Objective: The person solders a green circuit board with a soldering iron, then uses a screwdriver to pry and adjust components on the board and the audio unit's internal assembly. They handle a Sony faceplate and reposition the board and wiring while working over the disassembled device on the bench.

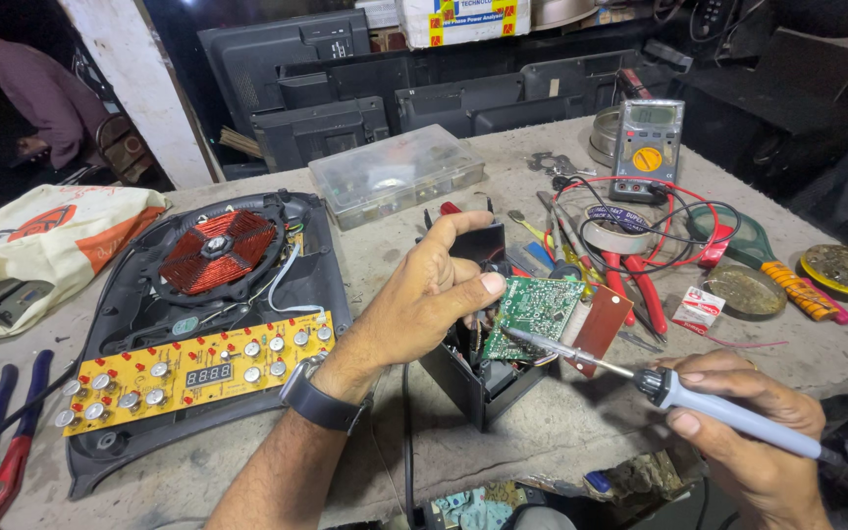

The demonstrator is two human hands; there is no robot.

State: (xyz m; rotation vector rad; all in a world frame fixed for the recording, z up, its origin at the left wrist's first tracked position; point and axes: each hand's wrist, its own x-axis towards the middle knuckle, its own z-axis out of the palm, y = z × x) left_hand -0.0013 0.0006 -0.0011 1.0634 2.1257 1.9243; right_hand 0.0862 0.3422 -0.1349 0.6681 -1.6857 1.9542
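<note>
Green board [539,306]: centre frame, left hand [434,294] grips its black case [483,378].
Iron [699,397]: right hand [753,432] holds it.
Risk: tip slips, bridges joints, burns thumb.

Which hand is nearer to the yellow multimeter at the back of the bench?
Right. The right hand lies below the yellow multimeter, holding the grey soldering iron; the left hand sits farther left.
</note>
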